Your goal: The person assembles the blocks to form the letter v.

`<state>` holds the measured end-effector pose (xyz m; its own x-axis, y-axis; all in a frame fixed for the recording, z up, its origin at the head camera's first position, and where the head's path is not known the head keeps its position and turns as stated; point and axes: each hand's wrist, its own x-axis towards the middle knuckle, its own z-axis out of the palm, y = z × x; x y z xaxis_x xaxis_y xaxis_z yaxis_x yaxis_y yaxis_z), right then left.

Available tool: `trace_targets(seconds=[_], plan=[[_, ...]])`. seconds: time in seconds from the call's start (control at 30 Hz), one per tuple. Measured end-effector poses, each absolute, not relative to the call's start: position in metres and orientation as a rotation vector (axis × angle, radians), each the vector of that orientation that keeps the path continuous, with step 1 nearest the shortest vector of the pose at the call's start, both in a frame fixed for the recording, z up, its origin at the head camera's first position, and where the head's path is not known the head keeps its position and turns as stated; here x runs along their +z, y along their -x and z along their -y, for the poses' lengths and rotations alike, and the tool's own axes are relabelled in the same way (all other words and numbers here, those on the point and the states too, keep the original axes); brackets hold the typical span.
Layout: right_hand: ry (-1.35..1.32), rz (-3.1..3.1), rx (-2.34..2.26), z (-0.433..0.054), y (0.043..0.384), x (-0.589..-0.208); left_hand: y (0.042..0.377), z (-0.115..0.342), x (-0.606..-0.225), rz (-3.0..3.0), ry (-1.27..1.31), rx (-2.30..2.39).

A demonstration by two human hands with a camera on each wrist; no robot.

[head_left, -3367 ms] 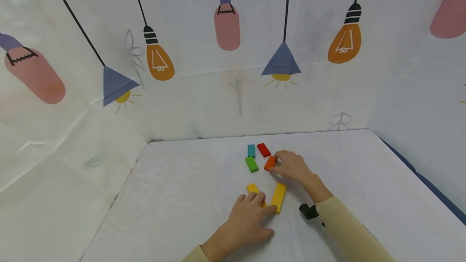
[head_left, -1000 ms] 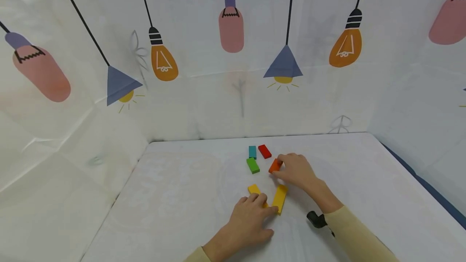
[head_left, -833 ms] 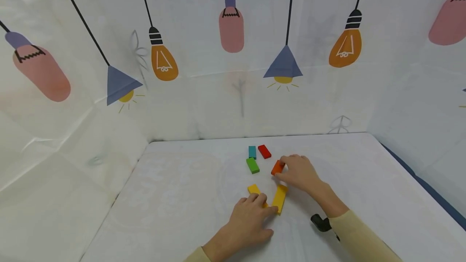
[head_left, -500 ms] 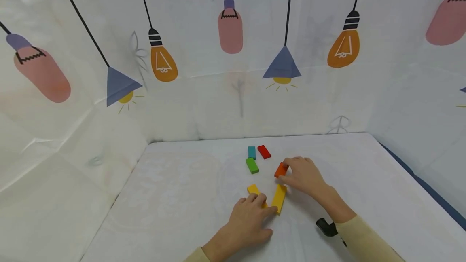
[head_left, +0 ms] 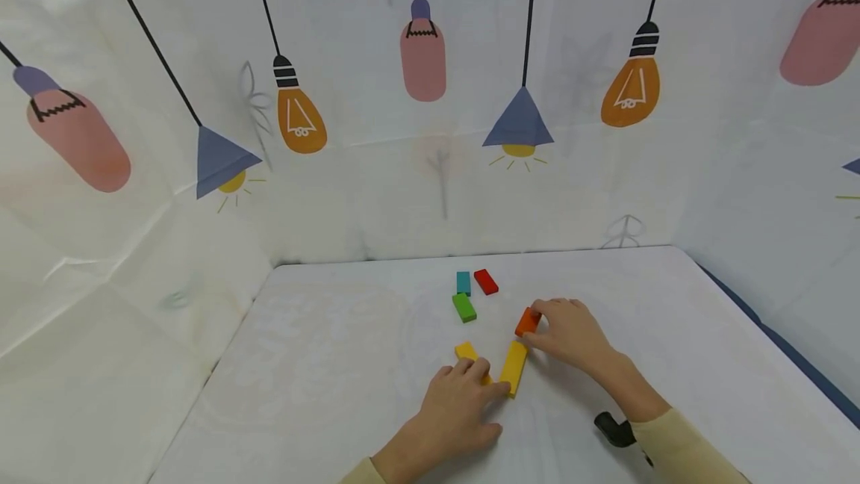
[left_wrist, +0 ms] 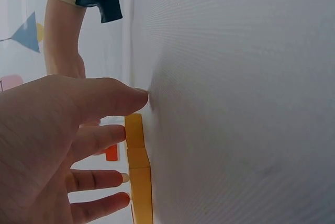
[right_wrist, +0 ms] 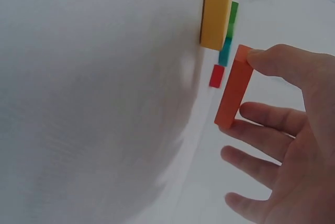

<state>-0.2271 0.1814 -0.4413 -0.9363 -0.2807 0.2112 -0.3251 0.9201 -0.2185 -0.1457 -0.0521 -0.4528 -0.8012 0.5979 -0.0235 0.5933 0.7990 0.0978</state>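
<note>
Two yellow blocks form a V on the white table in the head view, a right one (head_left: 513,368) and a left one (head_left: 465,350) partly hidden under fingers. My left hand (head_left: 450,420) lies over their near ends, fingers extended, fingertips touching them. With thumb and fingertips, my right hand (head_left: 571,331) pinches an orange block (head_left: 527,321) by its two ends, just beyond the right yellow block's far end. The right wrist view shows this orange block (right_wrist: 234,90) between thumb and fingers; whether it touches the table I cannot tell.
Farther back lie a green block (head_left: 464,308), a teal block (head_left: 463,282) touching or nearly touching it, and a red block (head_left: 486,281). A black camera mount (head_left: 614,430) hangs at my right wrist. A lamp-printed sheet (head_left: 376,200) rises behind the table (head_left: 322,364).
My right hand has carried the orange block right and toward me, away from the green and red blocks, to the right yellow block's far end. The left hand has stayed in place.
</note>
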Motion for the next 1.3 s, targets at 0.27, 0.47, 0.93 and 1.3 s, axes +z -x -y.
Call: trace_targets(seconds=[0.27,0.47,0.93,1.3], plan=[[-0.465,2.936,0.393,-0.188,0.227,-0.448,0.146,0.053,-0.454,-2.924,-0.968,0.150],[-0.465,2.963,0.428,-0.192,0.228,-0.454,0.147,0.053,-0.454,-2.919,-0.964,0.154],[-0.480,2.993,0.511,-0.197,0.231,-0.458,0.147,0.055,-0.456,-2.931,-0.988,0.170],[-0.542,2.992,0.617,-0.198,0.229,-0.455,0.149,0.054,-0.457,-2.927,-0.988,0.163]])
